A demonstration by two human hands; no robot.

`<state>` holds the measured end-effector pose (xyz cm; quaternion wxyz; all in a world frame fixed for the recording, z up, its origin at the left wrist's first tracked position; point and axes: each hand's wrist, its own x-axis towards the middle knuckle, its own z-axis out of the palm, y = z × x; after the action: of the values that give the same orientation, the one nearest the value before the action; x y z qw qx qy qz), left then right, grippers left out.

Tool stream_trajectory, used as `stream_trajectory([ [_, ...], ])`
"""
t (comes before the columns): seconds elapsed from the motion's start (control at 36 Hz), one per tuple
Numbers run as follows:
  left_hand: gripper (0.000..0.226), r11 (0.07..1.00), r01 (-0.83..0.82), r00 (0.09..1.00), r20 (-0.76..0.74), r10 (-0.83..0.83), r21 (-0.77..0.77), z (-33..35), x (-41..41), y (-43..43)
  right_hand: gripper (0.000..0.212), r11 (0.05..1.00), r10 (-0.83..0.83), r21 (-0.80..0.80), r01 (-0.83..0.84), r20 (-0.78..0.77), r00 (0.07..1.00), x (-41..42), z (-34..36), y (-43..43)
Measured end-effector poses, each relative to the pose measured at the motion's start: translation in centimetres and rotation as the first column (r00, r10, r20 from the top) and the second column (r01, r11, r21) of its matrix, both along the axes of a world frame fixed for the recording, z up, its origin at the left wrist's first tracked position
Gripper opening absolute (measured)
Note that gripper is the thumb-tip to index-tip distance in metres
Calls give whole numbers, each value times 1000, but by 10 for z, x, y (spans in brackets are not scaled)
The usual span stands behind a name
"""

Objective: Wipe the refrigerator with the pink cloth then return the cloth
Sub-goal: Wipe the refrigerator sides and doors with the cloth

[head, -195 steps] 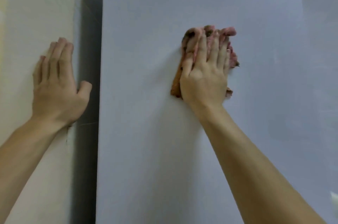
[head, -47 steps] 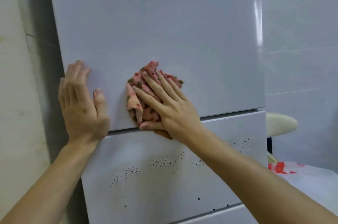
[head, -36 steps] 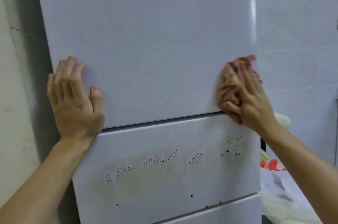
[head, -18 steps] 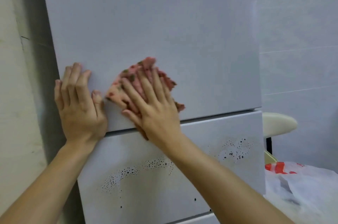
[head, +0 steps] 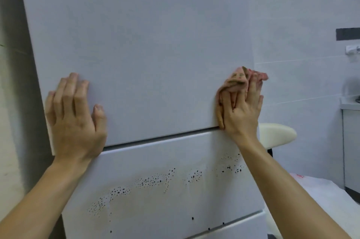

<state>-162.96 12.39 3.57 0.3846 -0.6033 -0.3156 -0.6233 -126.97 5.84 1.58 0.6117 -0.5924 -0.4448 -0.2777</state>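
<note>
Taking the head view, the 1 view on offer, the wiping step is being carried out at the lower right corner of the upper door of the refrigerator (head: 136,43). The pink cloth (head: 236,80) is being pressed against that door by the right hand (head: 241,110). Its fingers are being held straight and slightly spread over the fabric, and the thumb is lying close to the seam below. The left hand (head: 74,114) is being laid flat on the lower left of the same door, fingers together and thumb apart, with nothing held, apparently as a brace.

To do the step well, it is being judged that the palm should be kept flat so that pressure is being spread evenly. Each pass is best being overlapped with its neighbour, and the door's right edge, where the cloth is overhanging, is being given care so that no fabric is snagged. The speckled drawer panel (head: 155,180) below is being taken as ground not yet wiped, and firmer rubbing is probably being called for there.

The cloth is being seen as a crumpled wad, pink with darker green-brown and red blotches, soft and creased, bulging out above the fingertips.
</note>
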Motion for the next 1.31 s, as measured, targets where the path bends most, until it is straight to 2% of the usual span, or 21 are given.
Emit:
stream_trajectory([
  [0.14,57,1000,-7,1000,-31,6,-11,3,-6,-4,70,999,0,44,12,-260,966,-10,41,-2],
  [0.19,57,1000,-21,999,-39,21,-2,5,-7,-4,69,999,6,50,9,-297,955,-8,71,0],
  [0.28,57,999,-34,999,-36,34,6,6,-7,-3,67,996,-14,75,37,-286,958,-8,109,5],
  [0.36,57,999,-36,999,-40,36,10,6,-7,-1,70,991,-48,106,77,-256,965,-10,111,10],
  [0.5,57,999,-47,998,-34,48,23,3,-4,2,71,992,-40,114,55,-127,991,-7,51,7],
  [0.58,56,999,-46,998,-32,47,25,2,-5,3,73,996,-37,81,48,-136,990,-11,5,5],
  [0.67,56,999,-35,999,-33,36,25,2,-7,2,75,998,-39,50,49,-178,983,-13,-10,3],
  [0.78,57,1000,-6,999,-42,6,1,5,-10,0,78,995,-54,69,73,-252,966,-17,25,4],
  [0.89,57,1000,-5,998,-70,4,-19,5,-16,-1,76,990,-70,101,96,-232,970,-24,71,10],
  [1.0,56,999,-47,993,-109,44,-23,8,-28,0,73,991,-51,115,65,-122,991,-49,93,21],
  [1.11,56,998,-49,995,-85,45,-49,3,-44,3,64,980,-88,187,61,136,987,-116,109,38],
  [1.22,58,995,-72,995,-69,67,-72,-4,-63,4,60,965,-121,262,23,366,923,-202,108,52],
  [1.31,58,990,-87,995,-53,82,-110,-8,-81,3,63,974,-54,214,-69,522,852,-251,95,54],
])
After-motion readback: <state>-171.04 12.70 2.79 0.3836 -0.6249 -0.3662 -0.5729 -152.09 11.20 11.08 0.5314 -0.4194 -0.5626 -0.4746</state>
